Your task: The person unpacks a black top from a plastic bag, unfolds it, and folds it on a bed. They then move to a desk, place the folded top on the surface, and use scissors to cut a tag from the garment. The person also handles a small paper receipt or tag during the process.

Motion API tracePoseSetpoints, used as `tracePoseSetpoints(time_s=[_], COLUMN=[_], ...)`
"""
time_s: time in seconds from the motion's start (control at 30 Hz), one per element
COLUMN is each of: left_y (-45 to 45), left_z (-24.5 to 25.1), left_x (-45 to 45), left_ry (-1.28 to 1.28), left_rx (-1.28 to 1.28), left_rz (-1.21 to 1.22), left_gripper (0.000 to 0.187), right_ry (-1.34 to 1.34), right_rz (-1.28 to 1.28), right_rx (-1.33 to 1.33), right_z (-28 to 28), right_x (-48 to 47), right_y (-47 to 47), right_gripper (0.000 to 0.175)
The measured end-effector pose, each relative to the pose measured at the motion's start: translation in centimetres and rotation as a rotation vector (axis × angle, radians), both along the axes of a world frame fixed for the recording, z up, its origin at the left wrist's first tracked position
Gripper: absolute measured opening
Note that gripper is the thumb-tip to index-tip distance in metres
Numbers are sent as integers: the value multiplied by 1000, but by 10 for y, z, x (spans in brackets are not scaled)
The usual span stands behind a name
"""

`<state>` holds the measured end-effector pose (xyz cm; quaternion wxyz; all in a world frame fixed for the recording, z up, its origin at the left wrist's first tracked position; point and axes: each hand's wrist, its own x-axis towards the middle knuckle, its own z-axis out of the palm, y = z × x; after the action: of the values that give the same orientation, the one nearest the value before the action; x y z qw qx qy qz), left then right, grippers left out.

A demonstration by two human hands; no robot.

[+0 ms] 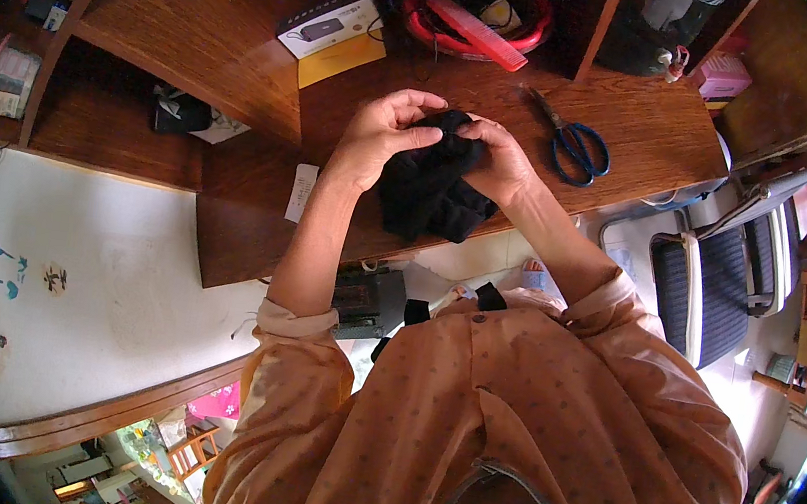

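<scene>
A bunched piece of black cloth (430, 187) hangs between my two hands at the front edge of the wooden desk (652, 131). On its upper left side, my left hand (392, 126) pinches it with thumb and fingers. My right hand (498, 156) grips the upper right side, its thumb pressed into the folds. Some fingertips are hidden behind the fabric. To the right of the hands lies a pair of scissors (578, 152) with blue handles, blades pointing away from me.
Behind the cloth stand a printed box (339, 40) and a red basket (540, 31) with a pink comb (476, 33) across it. A slip of paper (301, 193) lies left. Striped chairs (700, 296) stand at right; a large jar (654, 26) sits in the back-right compartment.
</scene>
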<state>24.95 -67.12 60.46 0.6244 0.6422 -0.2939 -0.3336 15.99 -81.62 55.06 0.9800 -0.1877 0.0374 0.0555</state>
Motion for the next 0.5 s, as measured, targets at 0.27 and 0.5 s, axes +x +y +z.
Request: tracePoseSetpoints(time_s=[0.27,0.5], left_y=[1,3], left_z=[4,-2], left_x=[-12,-26], left_ry=[-256,-999], left_rx=[224,237], left_rz=[80,254], left_gripper=[19,25], right_ry=[-34,-52], right_rz=[-97,-347], right_rx=[-179,-490], right_z=[5,17], right_x=[-4,-13], right_y=[0,5], right_gripper=[15,15])
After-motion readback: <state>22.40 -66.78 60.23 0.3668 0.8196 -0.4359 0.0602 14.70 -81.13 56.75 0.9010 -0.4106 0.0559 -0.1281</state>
